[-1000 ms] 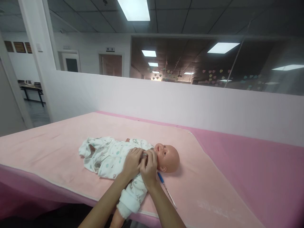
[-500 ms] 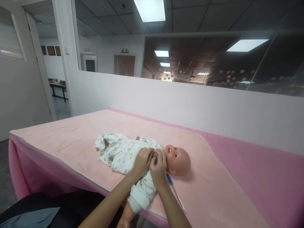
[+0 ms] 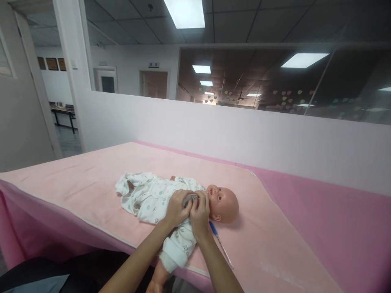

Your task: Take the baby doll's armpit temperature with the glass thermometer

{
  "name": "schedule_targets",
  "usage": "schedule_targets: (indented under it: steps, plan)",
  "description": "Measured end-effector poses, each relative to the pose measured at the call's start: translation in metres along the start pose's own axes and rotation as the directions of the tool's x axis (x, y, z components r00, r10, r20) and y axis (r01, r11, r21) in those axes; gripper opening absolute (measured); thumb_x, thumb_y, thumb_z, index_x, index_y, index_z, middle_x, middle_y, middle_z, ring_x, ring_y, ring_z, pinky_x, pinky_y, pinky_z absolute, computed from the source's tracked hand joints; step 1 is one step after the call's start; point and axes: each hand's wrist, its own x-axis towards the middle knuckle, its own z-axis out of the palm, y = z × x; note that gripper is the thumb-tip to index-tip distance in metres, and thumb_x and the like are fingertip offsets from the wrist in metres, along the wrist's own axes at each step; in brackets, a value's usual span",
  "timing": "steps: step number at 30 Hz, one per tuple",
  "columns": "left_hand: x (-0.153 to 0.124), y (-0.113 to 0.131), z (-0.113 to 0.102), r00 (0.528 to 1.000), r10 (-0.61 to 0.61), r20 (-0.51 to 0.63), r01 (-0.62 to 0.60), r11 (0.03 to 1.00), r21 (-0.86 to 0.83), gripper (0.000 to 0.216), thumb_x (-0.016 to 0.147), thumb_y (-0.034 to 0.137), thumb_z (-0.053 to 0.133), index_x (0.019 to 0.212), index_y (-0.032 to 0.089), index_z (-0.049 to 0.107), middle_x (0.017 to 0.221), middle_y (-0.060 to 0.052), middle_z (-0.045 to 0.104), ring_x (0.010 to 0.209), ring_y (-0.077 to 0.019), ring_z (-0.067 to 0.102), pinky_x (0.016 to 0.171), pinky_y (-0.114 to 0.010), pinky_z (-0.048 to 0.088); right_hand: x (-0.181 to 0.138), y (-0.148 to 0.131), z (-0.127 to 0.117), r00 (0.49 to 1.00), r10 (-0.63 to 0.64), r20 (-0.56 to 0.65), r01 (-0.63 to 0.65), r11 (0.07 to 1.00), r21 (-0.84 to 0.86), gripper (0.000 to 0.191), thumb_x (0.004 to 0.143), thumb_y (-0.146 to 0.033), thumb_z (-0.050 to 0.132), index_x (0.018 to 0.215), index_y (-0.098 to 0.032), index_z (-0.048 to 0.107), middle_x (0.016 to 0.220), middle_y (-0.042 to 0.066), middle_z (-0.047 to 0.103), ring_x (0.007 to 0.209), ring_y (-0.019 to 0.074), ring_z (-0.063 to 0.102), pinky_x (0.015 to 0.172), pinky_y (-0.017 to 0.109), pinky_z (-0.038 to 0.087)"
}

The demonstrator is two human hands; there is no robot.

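Observation:
A baby doll (image 3: 227,204) lies on its back across the pink cover, its head to the right. It wears a white baby garment (image 3: 151,203) with small green and brown prints. At the chest, just below the chin, my left hand (image 3: 178,206) is closed with fingertips pinching the front of the garment. Beside it, almost touching, my right hand (image 3: 200,211) pinches the same area near the collar. Between the fingertips a greyish fold of fabric shows; any fastener there is too small to make out. One sleeved doll arm (image 3: 160,276) hangs past the table edge toward me.
A glass thermometer (image 3: 220,243) with a blue end lies by the doll's head, right of my right forearm. The padded pink cover (image 3: 269,240) spreads over the table. Behind stands a white half wall (image 3: 214,134) with a window above; a doorway is at the left.
The view has turned slightly right, so everything sits a little further left. My fingers have shifted at the garment's front, and a greyish fold now shows between them.

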Motion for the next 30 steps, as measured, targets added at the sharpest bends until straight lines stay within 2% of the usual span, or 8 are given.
schedule_targets:
  steps: [9,14,19,22,26,30]
  plan:
    - [-0.001,-0.006,0.005,0.996,0.077,0.055,-0.083,0.99,0.114,0.017,0.086,0.021,0.042,0.094,0.02,0.057,0.084,-0.004,0.064,0.077,-0.0193,0.055,0.072,-0.035,0.042,-0.001,0.002,0.002,1.0,0.014,-0.001,-0.014,1.0,0.021,0.022,0.087,-0.014,0.035,0.097,-0.019,0.054,0.097,0.008,0.054,0.092,0.0179,0.052,0.081,0.036,0.047]
    - [-0.001,-0.007,0.006,0.996,0.082,0.029,-0.085,0.987,0.138,0.017,0.087,0.02,0.042,0.092,0.02,0.058,0.081,-0.003,0.064,0.075,-0.018,0.055,0.071,-0.033,0.042,0.0,-0.002,0.0,1.0,-0.007,-0.002,0.007,1.0,0.02,0.021,0.087,-0.012,0.035,0.096,-0.018,0.054,0.093,0.007,0.054,0.089,0.017,0.052,0.08,0.035,0.047]
    - [-0.001,0.0,0.006,0.998,0.06,-0.03,-0.055,0.99,0.132,0.012,0.084,0.023,0.047,0.085,0.02,0.058,0.082,-0.003,0.063,0.078,-0.018,0.056,0.073,-0.033,0.042,0.0,-0.002,-0.001,0.997,-0.06,-0.056,0.061,0.998,0.013,0.021,0.086,-0.011,0.037,0.097,-0.018,0.053,0.091,0.007,0.054,0.088,0.0167,0.053,0.079,0.035,0.048]
    - [-0.001,0.003,-0.002,0.997,0.067,-0.034,-0.061,0.987,0.15,0.012,0.082,0.024,0.048,0.087,0.02,0.058,0.087,-0.004,0.062,0.082,-0.019,0.055,0.076,-0.035,0.041,-0.001,-0.001,-0.001,0.994,-0.081,-0.075,0.083,0.996,0.024,0.021,0.085,-0.011,0.038,0.101,-0.017,0.051,0.093,0.008,0.055,0.089,0.0175,0.053,0.075,0.035,0.05]
    - [-0.004,-0.009,-0.024,0.991,0.127,0.039,-0.133,0.966,0.222,0.016,0.081,0.024,0.049,0.092,0.02,0.059,0.093,-0.006,0.062,0.087,-0.0208,0.054,0.08,-0.037,0.04,0.0,-0.001,-0.002,0.99,-0.125,-0.061,0.124,0.992,-0.017,0.024,0.083,-0.011,0.038,0.103,-0.016,0.05,0.095,0.01,0.055,0.092,0.0192,0.053,0.078,0.037,0.048]
    - [-0.009,-0.024,-0.04,0.989,0.138,0.047,-0.146,0.961,0.235,0.017,0.083,0.023,0.044,0.089,0.02,0.059,0.09,-0.006,0.062,0.087,-0.0205,0.054,0.078,-0.036,0.041,0.003,-0.005,-0.004,0.982,-0.175,0.075,0.181,0.981,-0.077,0.023,0.082,-0.014,0.042,0.103,-0.015,0.052,0.094,0.01,0.058,0.091,0.0207,0.052,0.083,0.04,0.044]
